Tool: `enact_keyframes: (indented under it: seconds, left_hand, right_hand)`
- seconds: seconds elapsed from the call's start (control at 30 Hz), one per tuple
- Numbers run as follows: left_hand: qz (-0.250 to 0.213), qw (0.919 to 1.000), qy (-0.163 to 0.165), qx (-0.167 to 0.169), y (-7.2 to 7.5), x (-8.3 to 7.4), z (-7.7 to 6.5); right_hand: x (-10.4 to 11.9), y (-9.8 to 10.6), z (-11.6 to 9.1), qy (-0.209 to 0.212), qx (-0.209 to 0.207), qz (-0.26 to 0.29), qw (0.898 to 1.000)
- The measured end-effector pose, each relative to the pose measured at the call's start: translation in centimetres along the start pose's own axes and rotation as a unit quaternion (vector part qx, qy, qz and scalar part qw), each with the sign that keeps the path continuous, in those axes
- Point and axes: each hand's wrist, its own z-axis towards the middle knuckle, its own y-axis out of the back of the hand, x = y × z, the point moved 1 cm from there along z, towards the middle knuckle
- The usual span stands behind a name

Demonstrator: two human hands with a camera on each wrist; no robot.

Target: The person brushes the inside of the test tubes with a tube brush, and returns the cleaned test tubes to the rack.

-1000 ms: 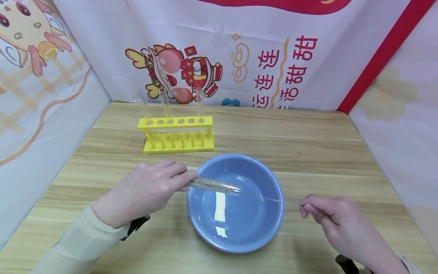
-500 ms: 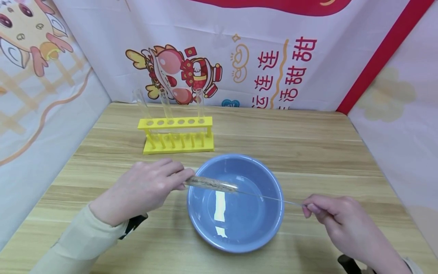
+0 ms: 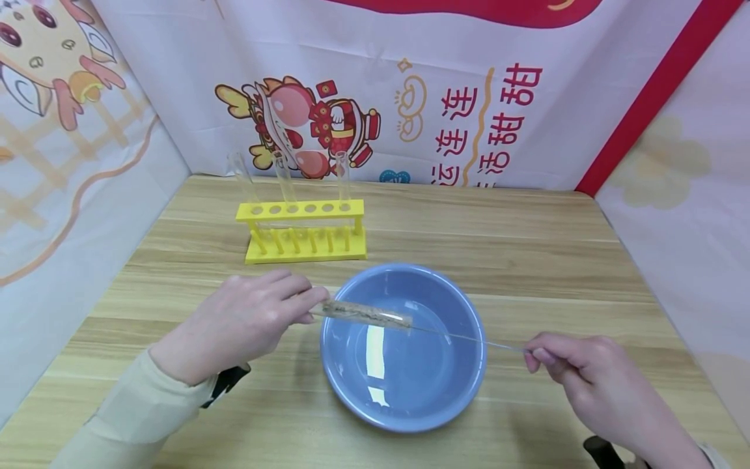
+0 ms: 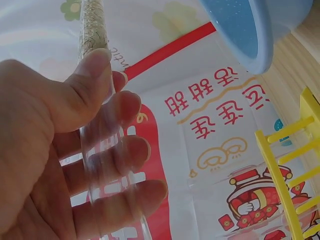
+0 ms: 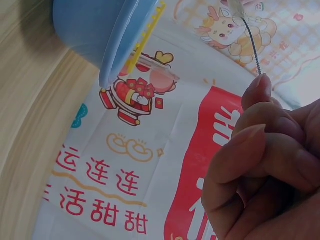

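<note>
My left hand (image 3: 252, 319) holds a clear glass test tube (image 4: 102, 131), which slants across the blue basin (image 3: 422, 384) in the head view. Inside the tube sits the bristle head of a test tube brush (image 3: 366, 314); its pale bristles reach close to the mouth. From there a thin twisted-wire handle (image 5: 254, 47) runs out to the right. My right hand (image 3: 597, 378) pinches the end of that wire between thumb and forefinger, right of the basin. In the left wrist view, the thumb lies over the tube and the fingers show through the glass.
Behind the basin, toward the left, stands a yellow test tube rack (image 3: 301, 212). It carries three clear tubes, one of them a test tube (image 3: 342, 176) at its right end. A printed cloth (image 3: 551, 130) hangs along the back edge of the wooden table (image 3: 498, 260).
My left hand has shifted slightly left with the test tube, and my right hand slightly right with the wire. The bristles now lie closer to the tube's mouth.
</note>
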Motion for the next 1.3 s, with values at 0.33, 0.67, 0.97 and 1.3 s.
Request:
enact_keyframes:
  seconds: [0.33, 0.67, 0.97, 1.3]
  left_hand:
    - [0.002, 1.0, -0.002, -0.009, 0.0, 0.4, -0.2]
    - [-0.001, 1.0, 0.004, -0.007, 0.0, 0.7, -0.3]
    - [0.003, 1.0, 0.006, -0.004, 0.0, 0.7, -0.3]
    - [-0.002, 0.9999, 0.013, -0.001, 0.0, 0.9, -0.3]
  right_hand:
    - [-0.5, 0.2, -0.1, -0.002, -0.002, -0.003, 1.0]
    - [-0.8, 0.3, -0.2, -0.006, -0.003, -0.002, 1.0]
    - [-1.0, 0.3, -0.2, -0.007, -0.008, 0.0, 1.0]
    - [-1.1, 0.3, -0.2, -0.004, -0.011, -0.003, 1.0]
